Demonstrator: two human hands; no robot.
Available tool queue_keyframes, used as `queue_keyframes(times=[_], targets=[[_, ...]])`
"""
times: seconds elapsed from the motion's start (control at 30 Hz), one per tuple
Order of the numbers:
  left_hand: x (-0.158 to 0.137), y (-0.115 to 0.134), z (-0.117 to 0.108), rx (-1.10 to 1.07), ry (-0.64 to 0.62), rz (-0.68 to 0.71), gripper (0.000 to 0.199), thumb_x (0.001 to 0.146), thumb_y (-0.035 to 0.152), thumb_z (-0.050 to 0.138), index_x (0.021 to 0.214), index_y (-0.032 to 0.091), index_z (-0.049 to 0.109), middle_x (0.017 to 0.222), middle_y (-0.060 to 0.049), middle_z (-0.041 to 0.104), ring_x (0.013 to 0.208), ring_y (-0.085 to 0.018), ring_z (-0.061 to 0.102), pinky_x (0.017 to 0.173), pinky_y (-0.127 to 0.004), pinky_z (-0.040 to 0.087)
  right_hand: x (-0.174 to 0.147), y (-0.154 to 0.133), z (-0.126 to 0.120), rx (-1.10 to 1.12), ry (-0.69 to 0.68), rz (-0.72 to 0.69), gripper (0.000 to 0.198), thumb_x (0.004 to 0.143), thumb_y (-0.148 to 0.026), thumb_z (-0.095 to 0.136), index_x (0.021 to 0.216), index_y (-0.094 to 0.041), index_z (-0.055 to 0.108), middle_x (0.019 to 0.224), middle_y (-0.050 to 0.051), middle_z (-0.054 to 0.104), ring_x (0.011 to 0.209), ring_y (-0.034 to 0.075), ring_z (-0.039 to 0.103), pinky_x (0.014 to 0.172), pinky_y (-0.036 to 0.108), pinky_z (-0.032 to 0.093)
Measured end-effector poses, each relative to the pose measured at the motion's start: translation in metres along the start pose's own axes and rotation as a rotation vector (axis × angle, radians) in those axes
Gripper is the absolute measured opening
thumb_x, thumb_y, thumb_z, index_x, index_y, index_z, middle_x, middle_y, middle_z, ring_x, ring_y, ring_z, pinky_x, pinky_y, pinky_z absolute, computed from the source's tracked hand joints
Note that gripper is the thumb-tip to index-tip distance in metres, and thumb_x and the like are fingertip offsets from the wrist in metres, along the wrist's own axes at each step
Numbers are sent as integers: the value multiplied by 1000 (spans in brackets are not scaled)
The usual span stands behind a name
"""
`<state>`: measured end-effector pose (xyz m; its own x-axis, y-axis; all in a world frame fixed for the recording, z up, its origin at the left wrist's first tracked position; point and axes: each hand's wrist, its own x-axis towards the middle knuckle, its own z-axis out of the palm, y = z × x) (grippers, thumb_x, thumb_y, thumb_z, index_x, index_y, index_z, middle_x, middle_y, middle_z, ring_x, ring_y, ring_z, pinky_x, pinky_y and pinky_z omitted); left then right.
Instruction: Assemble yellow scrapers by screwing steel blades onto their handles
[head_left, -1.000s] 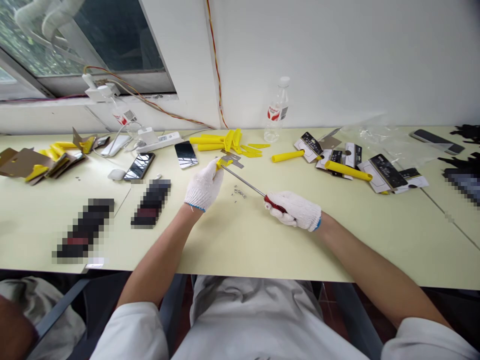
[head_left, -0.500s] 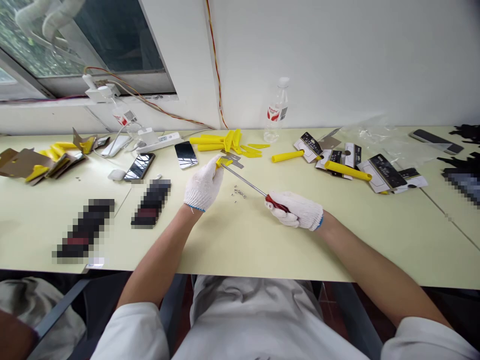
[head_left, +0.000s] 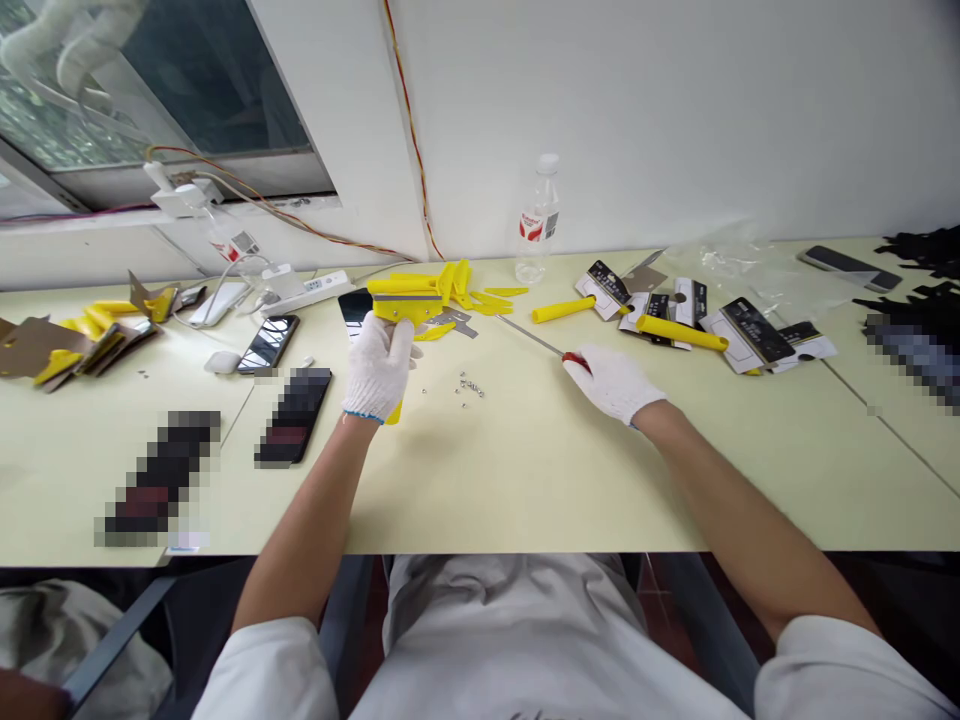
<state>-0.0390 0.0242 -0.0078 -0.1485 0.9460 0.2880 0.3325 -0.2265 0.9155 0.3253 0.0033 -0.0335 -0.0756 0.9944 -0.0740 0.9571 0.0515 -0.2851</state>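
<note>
My left hand (head_left: 381, 368), in a white knit glove, is wrapped round the handle of a yellow scraper (head_left: 409, 309). Its wide head with a metal blade edge faces up, and the handle's end shows below the palm. My right hand (head_left: 611, 382), gloved too, grips the red handle of a screwdriver (head_left: 534, 338); the metal shaft points left toward the far side, its tip apart from the scraper. Several small screws (head_left: 471, 386) lie loose on the table between my hands. Behind the left hand are flat metal blades (head_left: 459, 322) and a yellow piece (head_left: 436, 331).
Behind lie several yellow handles and flat parts (head_left: 457, 282). A water bottle (head_left: 537, 225) stands by the wall. To the right are carded packages (head_left: 750, 335) and a plastic bag (head_left: 765, 275); to the left, phones (head_left: 268, 344), a power strip (head_left: 315, 290) and cardboard packaging (head_left: 45, 345).
The scraper has turned upright in my left hand, its head now in full view. The screwdriver's tip has come away from it as my right hand moved right.
</note>
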Motion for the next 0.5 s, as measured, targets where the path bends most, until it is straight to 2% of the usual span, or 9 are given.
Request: queue_keyframes(times=[0.07, 0.2, 0.33, 0.4, 0.5], targets=[[0, 4, 2, -84, -46, -15, 35, 105, 50, 72, 122, 22, 62, 115, -10, 81, 83, -22, 77, 68, -33, 61, 3, 2, 0, -100, -16, 13, 35, 119, -36, 47, 116, -15, 75, 121, 24, 78, 106, 36, 75, 87, 42, 50], [-1, 8, 3, -187, -106, 11, 43, 99, 55, 80, 120, 21, 65, 119, -11, 81, 96, -25, 81, 76, -35, 67, 6, 6, -1, -155, -36, 47, 38, 118, -38, 53, 128, -11, 79, 132, 26, 76, 117, 39, 74, 95, 44, 53], [-3, 14, 0, -316, -152, -56, 46, 94, 58, 87, 115, 21, 67, 117, -10, 81, 94, -26, 82, 78, -37, 70, 8, 11, -5, -116, -36, 33, 36, 114, -40, 59, 125, -14, 82, 133, 24, 78, 119, 38, 74, 98, 44, 54], [-5, 17, -1, -378, -182, -95, 51, 90, 59, 91, 116, 21, 69, 118, -10, 81, 94, -27, 83, 77, -39, 72, 9, 17, -9, -97, 19, 47, 37, 112, -46, 64, 121, -15, 84, 131, 23, 79, 119, 38, 74, 100, 45, 54], [-5, 21, -1, -437, -193, -136, 59, 84, 58, 97, 121, 21, 69, 122, -12, 82, 97, -28, 84, 79, -40, 74, 13, 36, -23, -101, 179, 120, 40, 110, -49, 65, 123, -16, 84, 130, 22, 80, 122, 39, 74, 105, 48, 55]])
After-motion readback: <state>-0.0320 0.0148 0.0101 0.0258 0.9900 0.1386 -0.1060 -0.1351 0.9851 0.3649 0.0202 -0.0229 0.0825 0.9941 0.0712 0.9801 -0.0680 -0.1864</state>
